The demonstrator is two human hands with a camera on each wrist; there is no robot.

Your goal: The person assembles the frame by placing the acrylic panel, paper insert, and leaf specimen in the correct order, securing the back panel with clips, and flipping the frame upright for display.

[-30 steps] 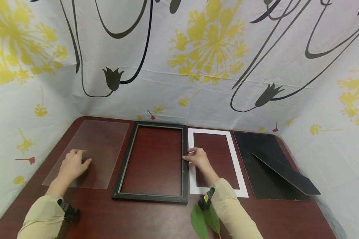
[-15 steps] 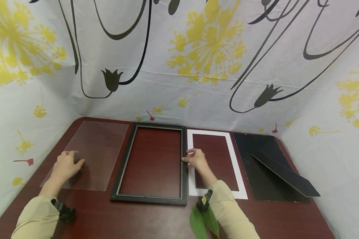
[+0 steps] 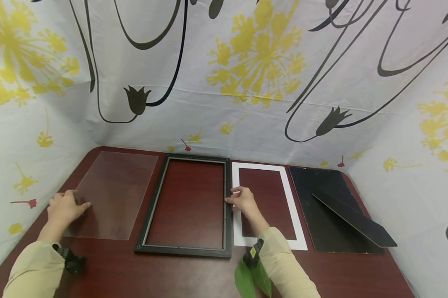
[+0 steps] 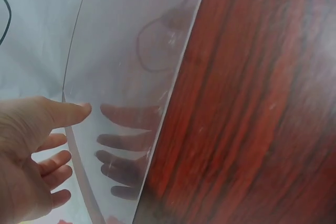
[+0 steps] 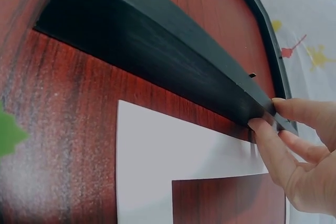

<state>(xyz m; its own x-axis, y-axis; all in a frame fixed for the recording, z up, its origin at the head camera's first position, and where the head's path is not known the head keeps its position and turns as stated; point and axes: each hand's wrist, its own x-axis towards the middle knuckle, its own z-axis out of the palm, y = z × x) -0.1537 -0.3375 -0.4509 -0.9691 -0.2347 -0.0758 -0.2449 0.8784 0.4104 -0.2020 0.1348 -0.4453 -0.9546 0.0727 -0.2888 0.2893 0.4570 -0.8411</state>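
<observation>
A transparent sheet lies on the table's left side, reflecting the fingers in the left wrist view. My left hand is at its left edge; the left wrist view shows the thumb and fingers of the hand spread apart beside the sheet. Whether they touch it I cannot tell. To the right lies an empty black frame. My right hand pinches the frame's right side; in the right wrist view the hand has its thumb and fingers on either side of the frame bar.
A white rectangular mat lies right of the frame. Farther right is a black board with a raised flap. Green leaves lie near the front edge. Patterned cloth stands behind the table.
My left hand has moved left across the transparent sheet to its left edge. My right hand stays on the frame's right side. The head view has shifted slightly.
</observation>
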